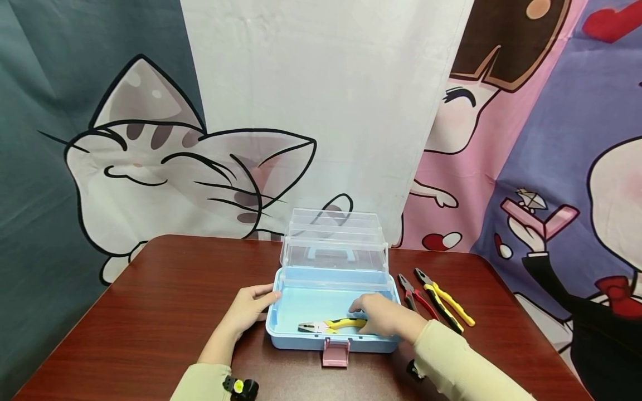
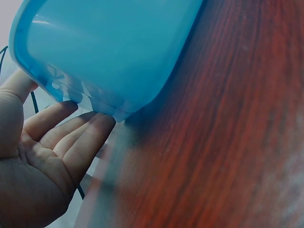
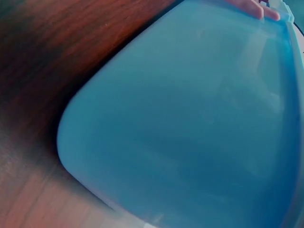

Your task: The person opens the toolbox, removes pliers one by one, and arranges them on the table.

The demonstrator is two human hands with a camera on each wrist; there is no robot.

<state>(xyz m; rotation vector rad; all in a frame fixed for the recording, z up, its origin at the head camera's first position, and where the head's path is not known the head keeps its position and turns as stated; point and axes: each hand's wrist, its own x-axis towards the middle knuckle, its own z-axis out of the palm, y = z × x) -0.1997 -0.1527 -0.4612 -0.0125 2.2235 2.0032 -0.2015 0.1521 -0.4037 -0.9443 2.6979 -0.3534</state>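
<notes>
A light-blue toolbox [image 1: 311,342] with a raised clear lid [image 1: 331,234] stands on the table. My left hand [image 1: 246,309] grips its left side, thumb over the rim; the left wrist view shows the fingers [image 2: 90,142] against the outer wall. Inside, near the front wall, lie pliers [image 1: 346,322] with yellow-and-black handles, their metal nose pointing left. My right hand [image 1: 383,314] reaches over the right end of the box and holds the handle ends, which it partly hides. In the right wrist view the box's wall [image 3: 180,118] hides most of this hand.
On the table right of the box lie red-and-black pliers [image 1: 417,295] and another yellow-and-black pair [image 1: 443,301]. A pink latch [image 1: 335,353] hangs open at the box's front. Behind the wooden table [image 1: 150,312] hangs a cartoon-printed cloth [image 1: 326,111].
</notes>
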